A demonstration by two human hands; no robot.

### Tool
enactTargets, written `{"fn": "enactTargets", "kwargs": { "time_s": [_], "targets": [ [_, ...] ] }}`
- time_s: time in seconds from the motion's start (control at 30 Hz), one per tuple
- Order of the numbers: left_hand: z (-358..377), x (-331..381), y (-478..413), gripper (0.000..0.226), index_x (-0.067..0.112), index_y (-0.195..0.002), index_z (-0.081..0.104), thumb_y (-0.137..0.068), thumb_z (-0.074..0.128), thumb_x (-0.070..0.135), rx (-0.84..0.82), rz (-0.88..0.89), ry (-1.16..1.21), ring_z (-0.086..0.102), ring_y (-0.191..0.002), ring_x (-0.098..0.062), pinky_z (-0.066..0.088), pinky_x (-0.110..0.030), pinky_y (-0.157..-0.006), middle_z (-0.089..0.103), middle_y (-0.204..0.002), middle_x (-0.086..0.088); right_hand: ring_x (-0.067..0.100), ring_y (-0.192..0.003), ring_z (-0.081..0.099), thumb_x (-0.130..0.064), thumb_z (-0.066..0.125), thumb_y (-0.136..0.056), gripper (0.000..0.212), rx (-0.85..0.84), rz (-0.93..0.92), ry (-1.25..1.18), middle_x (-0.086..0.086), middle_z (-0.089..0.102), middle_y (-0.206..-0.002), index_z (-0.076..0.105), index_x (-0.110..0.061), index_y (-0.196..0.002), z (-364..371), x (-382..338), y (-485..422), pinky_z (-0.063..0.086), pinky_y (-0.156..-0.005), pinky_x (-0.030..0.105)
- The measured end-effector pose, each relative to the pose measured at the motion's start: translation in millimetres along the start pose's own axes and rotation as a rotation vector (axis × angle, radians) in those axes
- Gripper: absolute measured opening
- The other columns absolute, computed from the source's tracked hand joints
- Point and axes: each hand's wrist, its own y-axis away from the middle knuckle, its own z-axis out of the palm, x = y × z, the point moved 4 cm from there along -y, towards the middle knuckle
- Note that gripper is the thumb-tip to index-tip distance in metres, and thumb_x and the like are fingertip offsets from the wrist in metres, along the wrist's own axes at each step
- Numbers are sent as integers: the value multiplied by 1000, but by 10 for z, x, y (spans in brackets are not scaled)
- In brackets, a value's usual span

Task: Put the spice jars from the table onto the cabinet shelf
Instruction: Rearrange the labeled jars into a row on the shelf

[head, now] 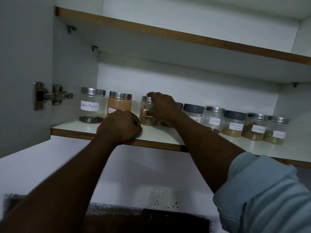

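A row of spice jars stands on the white cabinet shelf. My right hand grips a clear jar with a steel lid, third from the left, standing on the shelf. My left hand is a fist resting on the shelf's front edge, holding nothing, in front of the orange powder jar. The black pepper jar stands at the far left. Right of my hand stand a dark-lidded jar, a cloves jar, a coriander jar and two more steel-lidded jars.
The cabinet door hangs open on the left with its hinge. An upper shelf runs above the jars. Below the cabinet is a white wall with a switch and socket plate and a dark counter.
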Motion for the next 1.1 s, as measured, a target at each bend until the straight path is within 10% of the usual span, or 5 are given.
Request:
{"fn": "enactTargets", "kwargs": {
  "time_s": [0.87, 1.1],
  "targets": [
    [-191, -300, 70, 20, 24, -72, 77, -83, 72, 40, 2, -154, 99, 60, -71, -10, 43, -25, -63, 68, -70, 7, 28, -137, 48, -67, 58, -90, 79, 59, 72, -33, 7, 45, -156, 39, -21, -152, -335, 119, -108, 41, -110, 43],
    [-486, -706, 259, 20, 28, -69, 71, -84, 67, 41, 91, -164, -84, 58, -63, -4, 36, -21, -55, 63, -58, 12, 19, -127, 55, -61, 63, -90, 67, 117, -195, -170, 0, 60, -141, 53, -21, -142, -613, -706, -178, 41, -103, 35]
  ]
}}
